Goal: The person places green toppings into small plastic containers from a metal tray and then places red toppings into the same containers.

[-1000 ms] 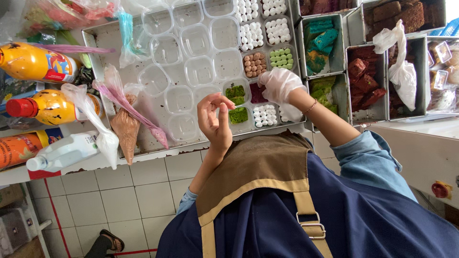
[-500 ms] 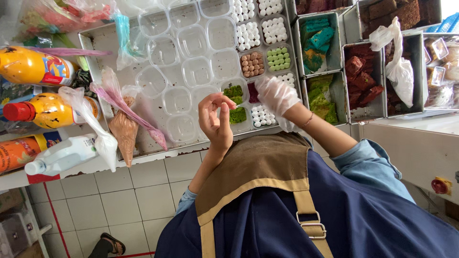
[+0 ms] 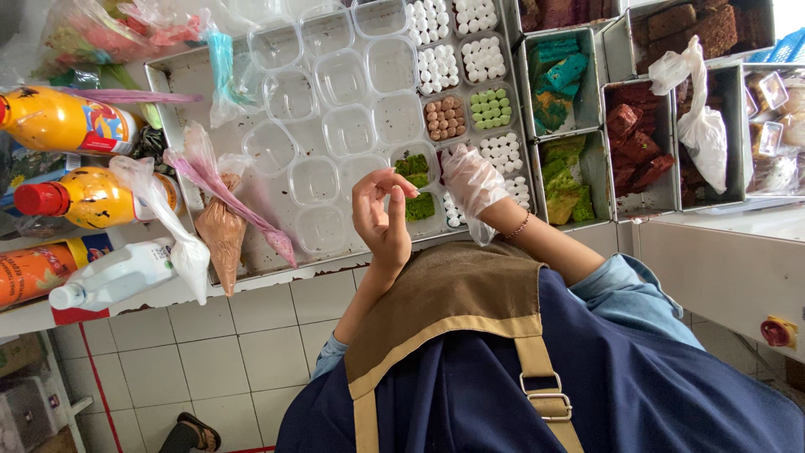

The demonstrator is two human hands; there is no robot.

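Clear tubs point(image 3: 348, 130) sit in rows on a metal tray point(image 3: 180, 92). Piping bags point(image 3: 222, 231) lie on its left part, bottles point(image 3: 88, 197) beyond that edge. Cake pans point(image 3: 641, 138) stand to the right.

You are raising your bare left hand point(image 3: 381, 220) just beyond the brown apron bib point(image 3: 444, 294), wrist bent, fingers curling toward the thumb; whether they are pinching anything is unclear. Your right hand point(image 3: 471, 180), wearing a thin clear glove, is reaching further out from the bib, fingers spread and pointing away, forearm angling across its far corner.
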